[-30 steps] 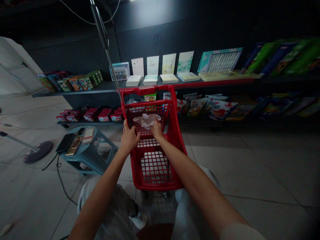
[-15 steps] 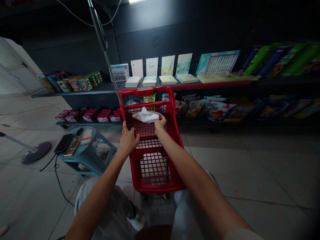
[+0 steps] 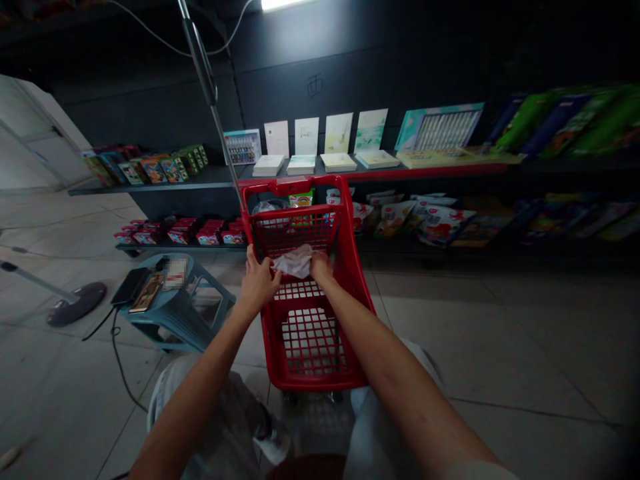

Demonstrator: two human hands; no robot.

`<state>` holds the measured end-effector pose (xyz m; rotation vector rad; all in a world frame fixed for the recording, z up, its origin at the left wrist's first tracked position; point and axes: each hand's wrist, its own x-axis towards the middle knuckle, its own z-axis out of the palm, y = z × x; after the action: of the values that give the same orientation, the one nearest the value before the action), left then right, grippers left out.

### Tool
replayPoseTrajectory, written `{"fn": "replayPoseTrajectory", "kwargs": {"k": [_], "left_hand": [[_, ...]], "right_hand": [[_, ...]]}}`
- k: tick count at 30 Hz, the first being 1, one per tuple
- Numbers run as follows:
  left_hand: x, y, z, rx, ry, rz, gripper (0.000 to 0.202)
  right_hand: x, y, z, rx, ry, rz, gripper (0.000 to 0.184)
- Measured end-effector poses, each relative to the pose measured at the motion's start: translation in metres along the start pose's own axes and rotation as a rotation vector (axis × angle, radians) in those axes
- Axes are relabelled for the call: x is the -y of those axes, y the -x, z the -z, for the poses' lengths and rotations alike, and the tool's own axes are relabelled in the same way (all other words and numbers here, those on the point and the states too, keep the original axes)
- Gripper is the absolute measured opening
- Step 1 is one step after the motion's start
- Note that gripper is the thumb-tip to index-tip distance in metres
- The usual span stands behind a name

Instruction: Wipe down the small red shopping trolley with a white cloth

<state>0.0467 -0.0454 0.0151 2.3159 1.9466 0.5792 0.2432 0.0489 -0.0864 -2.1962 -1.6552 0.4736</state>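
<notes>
At the far left, the round dark base of a floor fan [image 3: 76, 304] sits on the tiled floor [image 3: 60, 393], with a black cable [image 3: 118, 360] snaking across the tiles beside it. Next comes a teal plastic stool [image 3: 175, 320] bearing a black phone [image 3: 130, 285] and a small booklet [image 3: 147, 293], along with a white item that is blurred out [image 3: 176, 272]. Behind it, a low dark shelf [image 3: 150, 248] carries red boxes [image 3: 197, 235], and the shelf above holds colourful small boxes [image 3: 153, 170].

The left hand [image 3: 259, 283] is at the wire front of a red shopping cart [image 3: 313, 377], its fingers drawn in narrowly on the left end of a crumpled pale cloth [image 3: 295, 261]. The cloth sits between the hands against the cart's mesh, in the upper part of the basket. The right hand [image 3: 320, 268] closes on its other end, fingers curled tightly (the exact grip is partly hidden by the cloth). A thin metal pole [image 3: 203, 70] rises behind the cart, and the person's light trousers [image 3: 215, 413] show below the arms.

Farther right, pale cards [image 3: 339, 133] stand above stacked notebooks [image 3: 339, 162], snack packets [image 3: 444, 225] fill the lower shelf, and a boxed paint set [image 3: 440, 127] sits before green books [image 3: 565, 120].
</notes>
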Motion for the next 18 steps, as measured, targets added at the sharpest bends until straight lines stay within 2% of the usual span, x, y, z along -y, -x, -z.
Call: {"fn": "replayPoseTrajectory", "kwargs": {"k": [2, 5, 8, 12, 13, 15, 17, 18], "left_hand": [[0.001, 0.000, 0.000, -0.006, 0.009, -0.002, 0.025], [0.003, -0.001, -0.001, -0.014, 0.014, -0.002, 0.025], [0.004, -0.002, -0.002, -0.005, 0.013, 0.007, 0.025], [0.005, -0.003, -0.003, -0.009, 0.005, 0.005, 0.024], [0.004, -0.003, -0.003, -0.010, 0.000, 0.005, 0.024], [0.004, -0.004, -0.002, -0.006, -0.009, 0.008, 0.025], [0.003, -0.004, -0.001, -0.004, -0.013, 0.012, 0.025], [0.002, -0.003, 0.000, -0.005, -0.013, 0.013, 0.025]], "right_hand": [[-0.003, 0.001, -0.010, 0.142, 0.013, -0.056, 0.045], [-0.001, 0.003, -0.017, 0.216, -0.006, -0.115, 0.047], [0.006, 0.001, -0.016, 0.156, -0.053, -0.121, 0.045], [0.021, -0.006, -0.008, -0.034, -0.109, -0.085, 0.054], [0.026, -0.005, -0.008, -0.079, -0.110, -0.036, 0.055], [0.036, 0.003, -0.017, -0.075, -0.049, 0.186, 0.053], [0.043, 0.021, -0.035, 0.077, 0.082, 0.461, 0.051], [0.045, 0.032, -0.047, 0.182, 0.138, 0.532, 0.050]]}}
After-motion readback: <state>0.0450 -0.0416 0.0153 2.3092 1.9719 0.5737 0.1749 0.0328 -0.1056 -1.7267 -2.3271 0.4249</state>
